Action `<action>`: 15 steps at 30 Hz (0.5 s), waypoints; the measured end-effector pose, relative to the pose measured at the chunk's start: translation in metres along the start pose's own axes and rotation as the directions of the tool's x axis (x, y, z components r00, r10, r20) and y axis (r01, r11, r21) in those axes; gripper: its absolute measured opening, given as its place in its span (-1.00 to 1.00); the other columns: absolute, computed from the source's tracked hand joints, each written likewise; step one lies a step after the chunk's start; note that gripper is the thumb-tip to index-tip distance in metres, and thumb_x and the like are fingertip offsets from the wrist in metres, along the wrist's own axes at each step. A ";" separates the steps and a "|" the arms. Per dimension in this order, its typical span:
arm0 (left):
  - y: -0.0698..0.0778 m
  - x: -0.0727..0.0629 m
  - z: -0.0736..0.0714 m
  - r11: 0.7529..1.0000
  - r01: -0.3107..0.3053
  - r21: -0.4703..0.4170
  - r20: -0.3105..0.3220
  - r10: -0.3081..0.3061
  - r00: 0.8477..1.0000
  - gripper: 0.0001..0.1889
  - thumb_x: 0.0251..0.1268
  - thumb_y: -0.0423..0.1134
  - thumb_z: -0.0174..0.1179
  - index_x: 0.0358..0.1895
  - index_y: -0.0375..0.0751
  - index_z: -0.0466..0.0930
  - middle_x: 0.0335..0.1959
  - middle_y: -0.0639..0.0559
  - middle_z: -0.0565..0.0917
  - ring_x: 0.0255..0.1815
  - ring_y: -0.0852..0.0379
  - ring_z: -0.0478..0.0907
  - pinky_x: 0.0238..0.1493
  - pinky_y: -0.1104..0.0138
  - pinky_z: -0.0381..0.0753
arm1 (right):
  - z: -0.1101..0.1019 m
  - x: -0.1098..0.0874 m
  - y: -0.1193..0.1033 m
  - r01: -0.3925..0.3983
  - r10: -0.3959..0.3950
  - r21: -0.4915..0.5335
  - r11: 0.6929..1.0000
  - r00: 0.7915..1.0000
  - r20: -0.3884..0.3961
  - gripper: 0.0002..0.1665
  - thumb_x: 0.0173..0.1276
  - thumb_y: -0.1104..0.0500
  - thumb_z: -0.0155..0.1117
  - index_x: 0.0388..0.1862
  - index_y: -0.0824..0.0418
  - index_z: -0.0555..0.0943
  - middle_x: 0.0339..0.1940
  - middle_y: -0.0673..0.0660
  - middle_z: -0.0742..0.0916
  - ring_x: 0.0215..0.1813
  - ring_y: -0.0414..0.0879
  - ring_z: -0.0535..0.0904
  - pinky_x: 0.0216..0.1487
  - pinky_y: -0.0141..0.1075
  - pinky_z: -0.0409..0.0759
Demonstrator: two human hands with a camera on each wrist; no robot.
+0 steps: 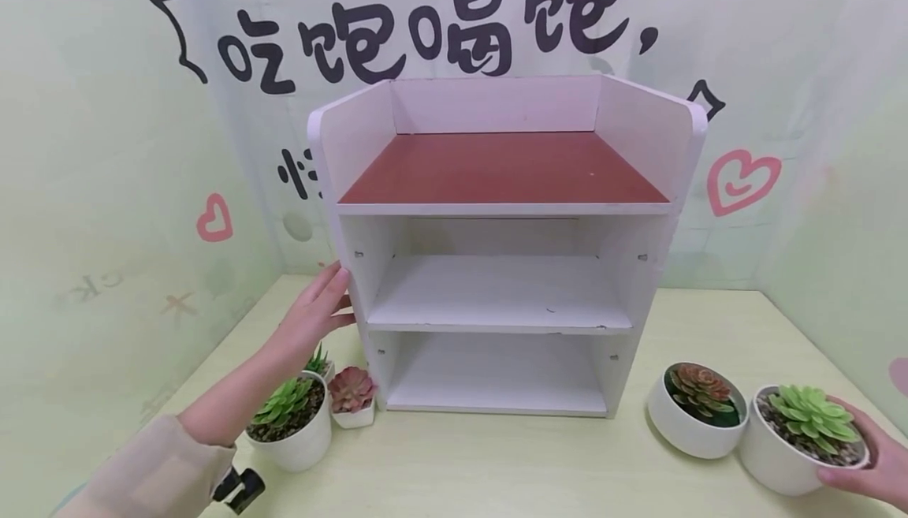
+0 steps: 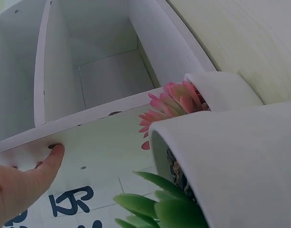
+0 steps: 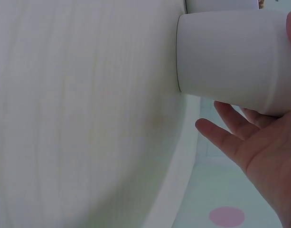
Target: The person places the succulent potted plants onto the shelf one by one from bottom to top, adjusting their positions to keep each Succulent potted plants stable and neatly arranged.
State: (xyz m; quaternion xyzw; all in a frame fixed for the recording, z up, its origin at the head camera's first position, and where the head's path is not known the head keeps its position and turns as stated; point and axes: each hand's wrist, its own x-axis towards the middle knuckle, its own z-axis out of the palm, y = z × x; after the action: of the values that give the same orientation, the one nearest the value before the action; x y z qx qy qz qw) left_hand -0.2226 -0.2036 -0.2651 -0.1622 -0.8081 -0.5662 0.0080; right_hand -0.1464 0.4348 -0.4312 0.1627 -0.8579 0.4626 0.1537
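A white shelf unit (image 1: 500, 329) with a red-brown top board stands upright in the middle of the table. My left hand (image 1: 315, 309) rests against its left side panel, fingers extended, thumb near the front edge; the left wrist view shows the thumb touching the panel. At the far right, my right hand (image 1: 876, 455) holds a white pot (image 3: 230, 59) with a green succulent (image 1: 812, 419), thumb at the rim and fingers along the far side. Immediately left of that pot is a lower white bowl-shaped pot (image 1: 698, 427) with a reddish-brown succulent.
Left of the shelf stand a white pot (image 1: 301, 439) with a green succulent, a small pot with a pink succulent (image 1: 352, 390), and another green plant (image 1: 318, 360) partly hidden behind. Printed wall sheets (image 1: 92, 187) enclose the table's back and sides.
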 end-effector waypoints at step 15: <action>-0.002 0.002 0.000 1.000 0.021 0.012 -0.008 -0.020 1.000 -0.33 0.43 0.14 -0.33 0.46 -0.08 -0.23 0.41 -0.23 0.07 0.31 -0.26 0.20 0.22 -0.04 0.29 | 0.005 0.000 -0.003 -0.046 0.041 -0.063 0.997 0.996 -0.086 0.11 -0.15 0.52 0.29 0.05 -0.55 0.12 -0.14 -0.60 0.32 -0.22 -0.66 0.29 -0.33 -0.80 0.23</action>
State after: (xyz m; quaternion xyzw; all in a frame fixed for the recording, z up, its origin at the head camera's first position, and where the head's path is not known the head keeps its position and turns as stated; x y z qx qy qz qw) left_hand -0.2248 -0.2039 -0.2662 -0.1515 -0.8131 -0.5620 0.0065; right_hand -0.1457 0.4291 -0.4316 0.1193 -0.8685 0.4443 0.1848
